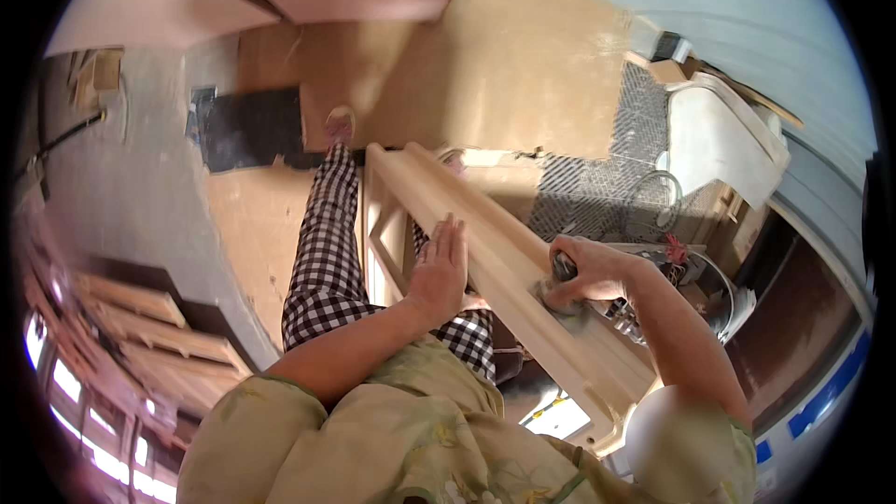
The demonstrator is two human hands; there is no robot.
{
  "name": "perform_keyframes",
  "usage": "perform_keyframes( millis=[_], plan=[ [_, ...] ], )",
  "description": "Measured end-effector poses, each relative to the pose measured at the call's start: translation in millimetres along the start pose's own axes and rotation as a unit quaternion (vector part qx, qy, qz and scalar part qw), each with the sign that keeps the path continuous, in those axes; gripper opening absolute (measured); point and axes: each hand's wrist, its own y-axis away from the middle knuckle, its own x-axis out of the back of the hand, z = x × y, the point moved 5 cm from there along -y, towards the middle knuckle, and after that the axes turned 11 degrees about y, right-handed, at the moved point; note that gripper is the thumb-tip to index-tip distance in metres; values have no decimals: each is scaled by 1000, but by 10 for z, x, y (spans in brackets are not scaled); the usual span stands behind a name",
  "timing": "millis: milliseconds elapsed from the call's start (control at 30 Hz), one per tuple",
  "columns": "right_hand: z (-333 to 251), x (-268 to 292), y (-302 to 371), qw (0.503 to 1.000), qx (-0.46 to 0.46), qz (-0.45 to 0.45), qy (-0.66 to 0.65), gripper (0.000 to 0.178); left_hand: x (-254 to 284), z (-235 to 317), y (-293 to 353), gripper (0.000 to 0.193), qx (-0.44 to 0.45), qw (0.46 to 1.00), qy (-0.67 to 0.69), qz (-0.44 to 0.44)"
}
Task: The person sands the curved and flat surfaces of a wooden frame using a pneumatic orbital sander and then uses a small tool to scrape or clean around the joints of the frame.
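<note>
A long pale wooden piece (504, 243) with moulded edges runs aslant in front of me, from the upper middle to the lower right. My left hand (441, 269) lies against its left edge, fingers straight and close together, holding nothing. Farther down the piece, my right hand (597, 273) is closed round a small dark hand sander (564, 267). The sander's round pad (558, 301) rests on the wood's face and is blurred. My palm covers much of the tool's body.
Brown board (523, 56) covers much of the floor ahead, with a dark mat (252, 129) on the left. Beyond my right arm stand an open container with cables (695, 285) and a white panel (714, 135). Wooden frames (163, 327) are stacked at the left.
</note>
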Motion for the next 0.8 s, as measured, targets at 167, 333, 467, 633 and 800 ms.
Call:
perform_keyframes(
  millis=[167, 333, 467, 633, 800],
  plan=[
    [-88, 122, -1084, 997, 53, 31, 42, 68, -131, -678, -100, 94, 291, 823, 488, 9],
    [-295, 218, -2200, 995, 70, 56, 44, 69, -431, -1019, -222, 45, 427, 540, 725, 27],
    [-493, 344, -3162, 996, 83, 33, 32, 75, -512, -1079, -346, 43, 445, 482, 753, 51],
    [-713, 442, -4349, 994, 93, 42, 48, 75, -632, -1260, -420, 55, 455, 408, 791, 21],
    [-918, 618, -5161, 997, 64, 40, 30, 79, -746, -1194, -342, 61, 490, 429, 759, -9]
  ],
)
